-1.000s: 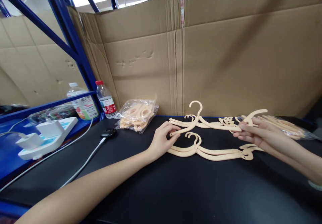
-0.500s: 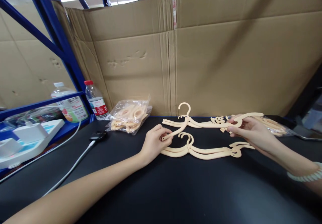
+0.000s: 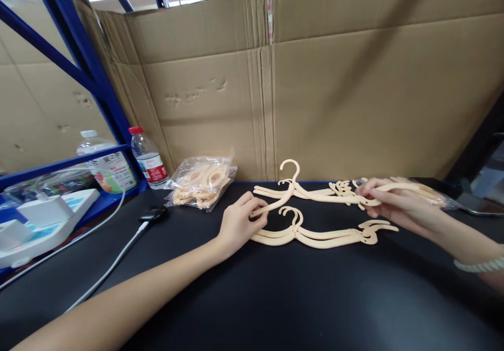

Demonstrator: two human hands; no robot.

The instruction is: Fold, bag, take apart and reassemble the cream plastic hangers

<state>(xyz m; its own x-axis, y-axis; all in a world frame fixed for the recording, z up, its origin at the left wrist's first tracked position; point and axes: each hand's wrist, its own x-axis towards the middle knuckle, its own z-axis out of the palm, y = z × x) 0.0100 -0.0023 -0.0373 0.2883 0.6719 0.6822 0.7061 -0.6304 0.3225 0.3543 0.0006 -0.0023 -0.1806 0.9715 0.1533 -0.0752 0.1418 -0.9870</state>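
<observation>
A cream plastic hanger (image 3: 290, 188), hook upward, is held level above the black table. My left hand (image 3: 241, 224) pinches its left end. At its right end my right hand (image 3: 394, 204) is closed round a cream curved piece (image 3: 399, 187) that meets the hanger's arm. Whether the two are joined there is hidden by the fingers. Nearer to me, more cream hangers (image 3: 326, 240) lie on the table, with curved pieces at their right end. Behind the held hanger are others (image 3: 315, 192) and a small heap of cream parts (image 3: 342, 189).
Bagged cream parts (image 3: 202, 183) lie at the back left, and another bag (image 3: 433, 197) is behind my right hand. A red-capped bottle (image 3: 148, 159), a larger bottle (image 3: 112, 169), a power strip (image 3: 81, 204) and a black cabled device (image 3: 153, 213) stand left. Cardboard (image 3: 205, 104) walls the back.
My right hand has turned and lowered slightly, and the curved piece in it sits lower and more behind the fingers. My left hand keeps its pinch on the hanger. The view has shifted a little.
</observation>
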